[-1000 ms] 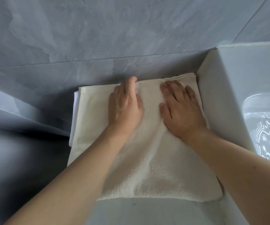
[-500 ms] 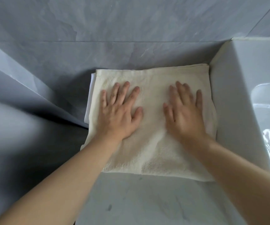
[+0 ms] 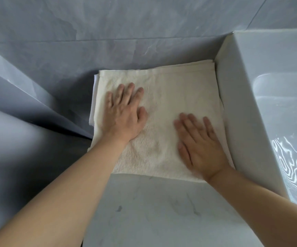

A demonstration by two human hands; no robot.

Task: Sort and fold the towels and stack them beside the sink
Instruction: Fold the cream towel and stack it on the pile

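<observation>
Beside the sink (image 3: 247, 97), at its nine o'clock on the bench (image 3: 153, 207), the folded cream towel (image 3: 170, 97) lies under both hands, left (image 3: 124, 113) and right (image 3: 200, 145), flat and holding nothing; soft and limp, it is probably best lifted by its edges.

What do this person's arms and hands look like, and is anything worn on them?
Both forearms are bare as far as the picture shows: no sleeves come into view. The left hand and right hand wear no gloves, and I see no rings, watch or bracelet. The nails look short and unpainted, though the right hand is a little blurred, so fine detail there is uncertain.
</observation>
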